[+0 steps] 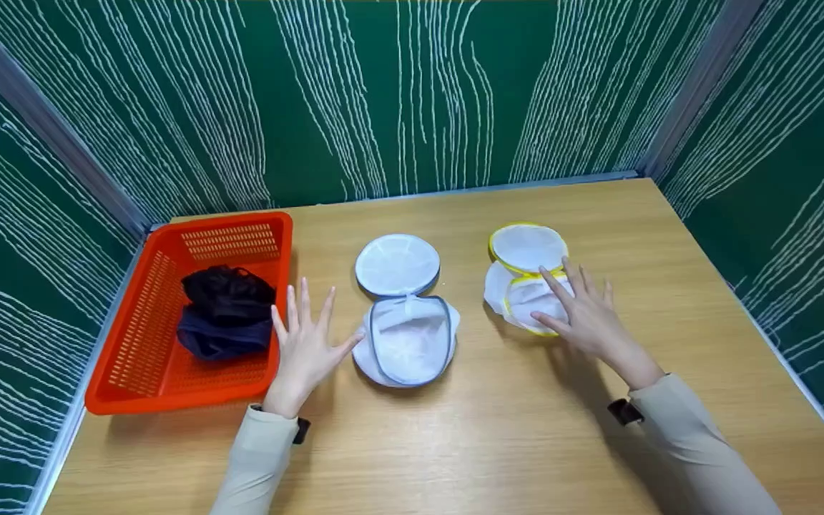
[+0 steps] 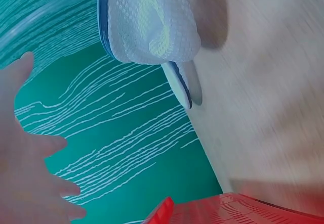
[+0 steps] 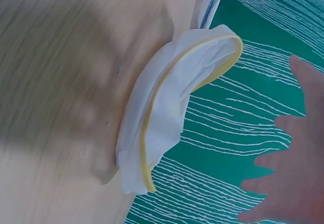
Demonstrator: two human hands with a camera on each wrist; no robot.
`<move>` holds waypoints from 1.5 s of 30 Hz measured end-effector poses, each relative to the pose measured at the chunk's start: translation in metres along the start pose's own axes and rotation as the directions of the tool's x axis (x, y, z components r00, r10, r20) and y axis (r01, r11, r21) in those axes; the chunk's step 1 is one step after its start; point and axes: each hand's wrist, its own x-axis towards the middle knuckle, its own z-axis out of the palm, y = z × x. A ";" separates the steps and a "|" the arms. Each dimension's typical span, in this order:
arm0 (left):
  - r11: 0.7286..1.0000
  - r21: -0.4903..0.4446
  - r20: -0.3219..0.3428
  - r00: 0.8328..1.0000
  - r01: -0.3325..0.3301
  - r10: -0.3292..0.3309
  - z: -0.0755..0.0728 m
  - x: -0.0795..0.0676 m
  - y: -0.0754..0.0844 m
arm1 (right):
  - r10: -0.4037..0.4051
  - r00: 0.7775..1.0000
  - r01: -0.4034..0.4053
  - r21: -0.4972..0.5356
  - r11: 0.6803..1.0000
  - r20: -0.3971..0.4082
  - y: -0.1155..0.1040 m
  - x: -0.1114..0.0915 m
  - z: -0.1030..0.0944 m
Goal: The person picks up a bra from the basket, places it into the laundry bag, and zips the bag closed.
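Observation:
Two white mesh laundry bags lie on the table with their round lids folded back. The grey-rimmed mesh bag (image 1: 412, 340) is in the middle, and the yellow-rimmed mesh bag (image 1: 530, 247) is farther right. My left hand (image 1: 306, 357) hovers with fingers spread between the orange basket and the grey-rimmed bag. Spread fingers also show on my right hand (image 1: 587, 318), which is above the near part of the yellow-rimmed bag and hides some of it. In the right wrist view that hand (image 3: 291, 168) is apart from the yellow-rimmed bag (image 3: 162, 113). Neither hand holds anything.
An orange plastic basket (image 1: 126, 343) stands at the left of the wooden table (image 1: 455, 450). Inside are a black cloth item (image 1: 226, 293) and a dark blue cloth item (image 1: 222, 332). Green panels (image 1: 448, 93) with white wavy lines enclose the back and sides.

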 end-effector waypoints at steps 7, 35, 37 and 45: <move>0.998 -0.065 -0.028 1.000 0.006 -0.008 -0.004 0.000 0.004 | -0.025 1.000 0.025 0.031 0.999 -0.007 -0.008 0.004 -0.002; 0.913 -0.397 -0.268 0.963 -0.094 -0.018 0.006 -0.004 0.015 | -0.131 0.958 0.234 0.435 0.869 -0.254 -0.081 0.038 0.039; 0.915 -0.394 -0.261 0.965 -0.092 -0.016 0.006 -0.006 0.014 | -0.113 0.967 0.209 0.454 0.866 -0.230 -0.084 0.041 0.043; 0.916 -0.394 -0.229 0.973 -0.081 -0.012 0.006 -0.010 0.012 | -0.019 0.993 0.076 0.512 0.855 -0.115 -0.097 0.051 0.054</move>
